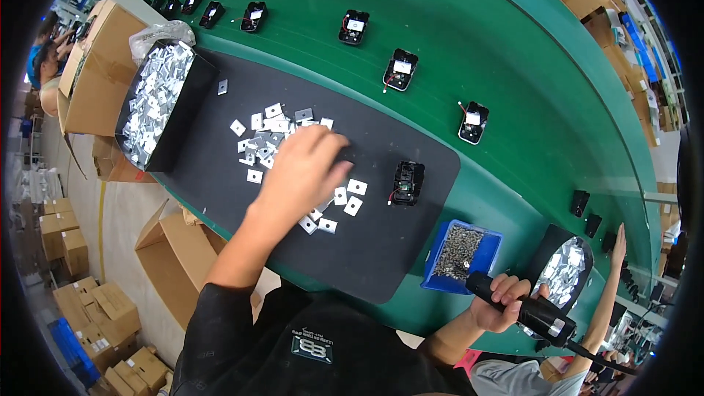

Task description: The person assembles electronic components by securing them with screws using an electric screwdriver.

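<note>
My left hand [304, 165] is over the black mat [352, 264], among small square metal plates [353, 206] with holes in the middle. Its fingers are bent and the thumb stands apart from them; nothing shows between them. My right hand [502, 304] is wrapped round a black electric screwdriver [543, 318] with a cable, its front end at the edge of a blue bin [487, 251] full of small screws [456, 252]. On the mat's right part lies an open black device housing [407, 183] with a small board and a red wire.
Several black housings [400, 70] with white labels lie along the green conveyor [293, 59]. A black box [176, 117] of metal plates stands left, another plate container [565, 271] right. A co-worker's bare arm [607, 297] reaches up at far right. Cardboard boxes [103, 81] stand left.
</note>
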The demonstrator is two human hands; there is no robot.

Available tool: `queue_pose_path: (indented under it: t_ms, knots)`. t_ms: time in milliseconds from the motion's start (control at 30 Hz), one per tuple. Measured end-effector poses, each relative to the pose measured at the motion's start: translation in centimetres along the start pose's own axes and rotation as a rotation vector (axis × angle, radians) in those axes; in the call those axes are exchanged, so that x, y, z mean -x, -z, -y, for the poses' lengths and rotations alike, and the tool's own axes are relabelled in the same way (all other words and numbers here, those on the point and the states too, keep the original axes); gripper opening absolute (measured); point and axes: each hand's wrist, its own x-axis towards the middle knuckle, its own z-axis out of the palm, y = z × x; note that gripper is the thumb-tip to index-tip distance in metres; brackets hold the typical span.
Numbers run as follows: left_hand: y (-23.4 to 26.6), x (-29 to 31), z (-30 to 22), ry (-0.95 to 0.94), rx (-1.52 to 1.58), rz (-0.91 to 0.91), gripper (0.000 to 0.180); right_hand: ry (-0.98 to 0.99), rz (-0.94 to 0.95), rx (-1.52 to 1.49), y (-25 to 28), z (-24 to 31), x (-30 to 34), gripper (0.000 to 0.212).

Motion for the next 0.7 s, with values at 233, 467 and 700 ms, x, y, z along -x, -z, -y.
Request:
queue_pose_path:
  t_ms: [233,467,700]
  knots:
    - [1.3,1.8,1.2,0.124,-0.271,0.085,0.027,-0.014,0.189,-0.129,0.1,-0.1,0.2,0.058]
    - [0.2,1.7,2.0,-0.049,-0.223,0.075,0.015,-0.03,0.107,-0.118,-0.2,0.3,0.7,0.057]
    - [-0.8,0.9,0.2,-0.06,-0.082,0.029,0.017,-0.005,0.096,-0.135,-0.5,-0.3,0.4,0.057]
